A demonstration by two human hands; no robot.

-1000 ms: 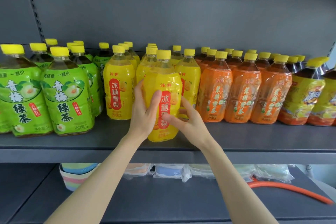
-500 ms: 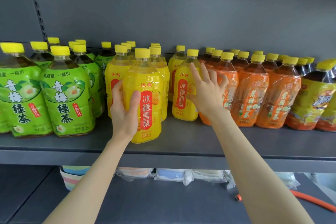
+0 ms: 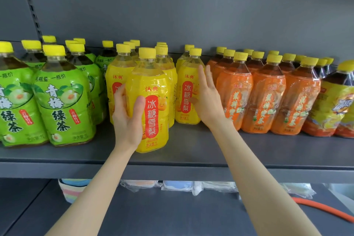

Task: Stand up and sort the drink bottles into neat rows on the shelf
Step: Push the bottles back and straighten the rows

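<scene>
Shelf [image 3: 249, 151]: carrying everything, its edge running below both sets of fingers.
Orange row [image 3: 266, 99]: standing just right of the right fingers.
Front bottle [image 3: 153, 101]: yellow, upright, having slid left; sitting inside the left fingers.
Left hand [image 3: 126, 120]: fingers [image 3: 138, 105] curling round it.
Right hand [image 3: 208, 105]: having let go; fingers [image 3: 203, 76] lying straight against another yellow bottle [image 3: 186, 97], holding nothing.
Meaning: yellow rows probably being squared up.

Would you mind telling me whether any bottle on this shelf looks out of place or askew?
Yes: the front yellow bottle, gripped by the left hand, stands upright but well forward of the other yellow bottles, near the shelf edge, out of line. Nothing looks spilled or damaged.
</scene>
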